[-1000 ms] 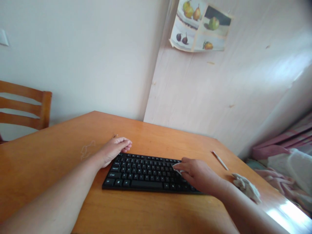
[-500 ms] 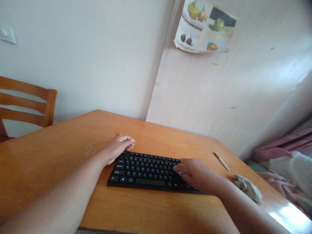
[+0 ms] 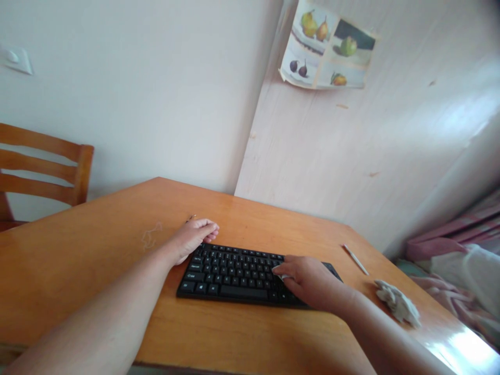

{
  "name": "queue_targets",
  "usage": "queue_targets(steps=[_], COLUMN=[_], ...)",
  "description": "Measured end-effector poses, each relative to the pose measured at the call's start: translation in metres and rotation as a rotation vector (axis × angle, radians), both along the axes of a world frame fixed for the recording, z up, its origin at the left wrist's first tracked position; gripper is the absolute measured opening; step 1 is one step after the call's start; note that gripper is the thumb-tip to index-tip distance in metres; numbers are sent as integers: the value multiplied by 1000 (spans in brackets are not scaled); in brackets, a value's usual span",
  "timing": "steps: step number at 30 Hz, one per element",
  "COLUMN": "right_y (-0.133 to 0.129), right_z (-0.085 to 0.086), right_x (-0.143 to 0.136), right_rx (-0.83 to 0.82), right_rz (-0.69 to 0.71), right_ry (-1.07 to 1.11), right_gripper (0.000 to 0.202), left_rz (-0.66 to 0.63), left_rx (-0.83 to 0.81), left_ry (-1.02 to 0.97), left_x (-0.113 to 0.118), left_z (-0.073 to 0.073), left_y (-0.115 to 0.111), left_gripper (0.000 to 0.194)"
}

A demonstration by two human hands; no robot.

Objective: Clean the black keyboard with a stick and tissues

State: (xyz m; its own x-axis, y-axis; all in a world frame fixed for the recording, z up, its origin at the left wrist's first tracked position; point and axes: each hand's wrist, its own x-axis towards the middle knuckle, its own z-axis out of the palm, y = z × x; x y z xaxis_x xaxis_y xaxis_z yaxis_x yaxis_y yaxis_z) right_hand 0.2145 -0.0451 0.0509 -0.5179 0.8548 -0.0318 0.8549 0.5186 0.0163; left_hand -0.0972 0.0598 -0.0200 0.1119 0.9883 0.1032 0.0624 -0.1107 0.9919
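Note:
A black keyboard point(image 3: 242, 276) lies on the wooden table in front of me. At its upper left corner rests my left hand point(image 3: 197, 234), fingers curled and thumb pressed against them; whatever may be inside is hidden. My right hand point(image 3: 307, 276) is over the right part of the keys, closed around a small white wipe point(image 3: 282, 273) that looks like thin cloth or tissue. Only a bit of the wipe shows beneath the fingers, against the keys. A small metallic item point(image 3: 191, 217) lies just behind my left hand, mostly covered.
On the right of the table point(image 3: 234, 338) are a white pen-like stick point(image 3: 355, 259) and a crumpled greyish cloth point(image 3: 397, 302). Thin pale string-like lines point(image 3: 150, 237) show at left. A wooden chair point(image 3: 42, 166) stands beyond the left side, and pink bedding point(image 3: 441, 291) lies off the right edge.
My right hand has slid slightly left across the keys with the wipe, uncovering the keyboard's upper right corner. My left hand stays at the upper left corner. The view has shifted a little.

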Motion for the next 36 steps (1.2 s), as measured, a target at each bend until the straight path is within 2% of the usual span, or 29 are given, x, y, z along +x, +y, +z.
queue_targets(steps=[6, 12, 19, 29, 36], right_y=[5, 4, 0, 4, 2], right_z=[3, 7, 3, 4, -2], right_x=[-4, -6, -21, -23, -33], right_rx=[6, 1, -7, 1, 17], right_rz=[-11, 25, -5, 17, 17], right_ry=[-51, 0, -1, -1, 39], right_gripper=[31, 29, 35, 31, 32], left_rz=[6, -6, -10, -4, -6], left_rx=[14, 21, 40, 26, 32], left_ry=[-1, -7, 7, -11, -9], left_x=[1, 1, 2, 3, 3], left_z=[2, -1, 1, 2, 1], left_y=[-2, 0, -2, -2, -2], left_gripper=[42, 42, 41, 41, 42])
